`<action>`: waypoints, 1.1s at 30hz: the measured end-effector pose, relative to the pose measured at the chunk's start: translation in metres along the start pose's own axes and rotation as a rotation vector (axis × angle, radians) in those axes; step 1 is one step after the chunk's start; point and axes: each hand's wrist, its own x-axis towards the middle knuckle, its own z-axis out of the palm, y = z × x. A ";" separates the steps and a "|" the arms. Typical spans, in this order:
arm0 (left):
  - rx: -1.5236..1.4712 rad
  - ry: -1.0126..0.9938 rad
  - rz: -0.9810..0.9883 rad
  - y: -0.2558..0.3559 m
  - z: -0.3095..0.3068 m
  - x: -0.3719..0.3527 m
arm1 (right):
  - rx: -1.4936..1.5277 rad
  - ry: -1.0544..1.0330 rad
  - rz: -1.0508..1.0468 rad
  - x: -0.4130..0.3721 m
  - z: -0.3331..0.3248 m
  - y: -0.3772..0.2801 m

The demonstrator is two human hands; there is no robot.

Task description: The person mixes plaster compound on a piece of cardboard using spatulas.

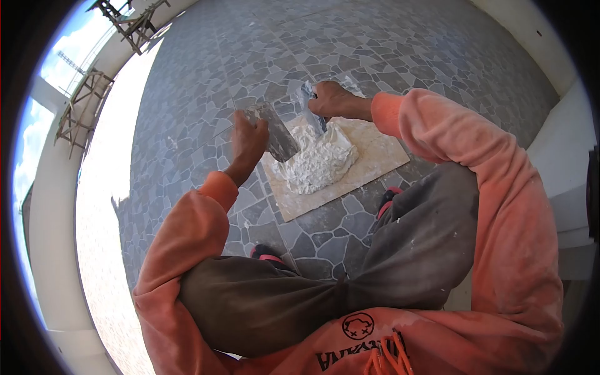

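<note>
A heap of wet white paste (319,161) lies on a flat beige board (384,150) on the floor. My left hand (249,139) is closed on a rectangular metal trowel (279,134), its smeared blade tilted down at the left side of the heap. From the far side, my right hand (334,100) grips a putty knife (319,122) whose blade points down at the top of the paste. The knife's handle is mostly covered by my fingers. Something shiny and see-through, like plastic (302,95), shows around the right hand.
Grey stone-patterned tiles (187,119) surround the board. My knees and shoes (270,255) are close to its near edge. A pale wall (522,37) stands at the right. Wooden trestles (84,109) are at the far left, beyond a sunlit strip.
</note>
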 end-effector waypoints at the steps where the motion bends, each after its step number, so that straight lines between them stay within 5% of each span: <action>1: 0.016 -0.005 0.044 0.001 0.002 -0.001 | 0.029 -0.010 0.011 0.000 0.001 -0.001; 8: -0.054 -0.164 0.061 0.035 0.014 -0.014 | 0.071 -0.028 -0.024 -0.005 0.019 -0.020; 12: -0.045 -0.112 0.179 0.028 0.020 -0.011 | 0.037 -0.106 -0.002 -0.008 0.020 -0.032; 27: 0.046 -0.041 0.040 -0.009 0.008 -0.003 | 0.223 -0.034 -0.012 -0.011 0.001 -0.024; 33: 0.031 0.025 0.095 -0.009 -0.003 0.000 | 0.078 -0.139 0.005 -0.016 -0.008 -0.010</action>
